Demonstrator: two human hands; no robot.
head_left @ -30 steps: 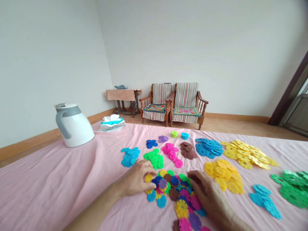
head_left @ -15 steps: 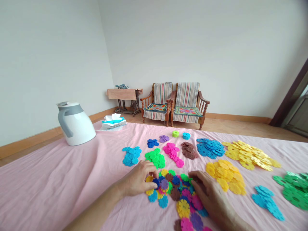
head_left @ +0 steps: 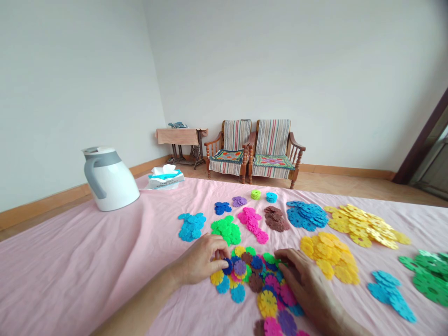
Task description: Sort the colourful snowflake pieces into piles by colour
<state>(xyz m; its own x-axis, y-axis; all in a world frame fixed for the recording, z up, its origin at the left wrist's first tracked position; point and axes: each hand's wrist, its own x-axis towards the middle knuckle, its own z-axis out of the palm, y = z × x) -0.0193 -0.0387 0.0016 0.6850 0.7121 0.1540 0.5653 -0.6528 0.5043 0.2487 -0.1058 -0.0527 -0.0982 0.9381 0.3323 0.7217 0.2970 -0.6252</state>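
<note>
Pink sheet — colour piles of plastic discs, white kettle.

"What's the left hand doing?"

"Its fingers are on a dark blue disc, at the edge of a mixed pile of plastic snowflake discs."

"And the right hand?"

"Curled against the pile's other side, just beside a green disc. A yellow heap lies next to it; a green heap sits ahead of the left hand."
</note>
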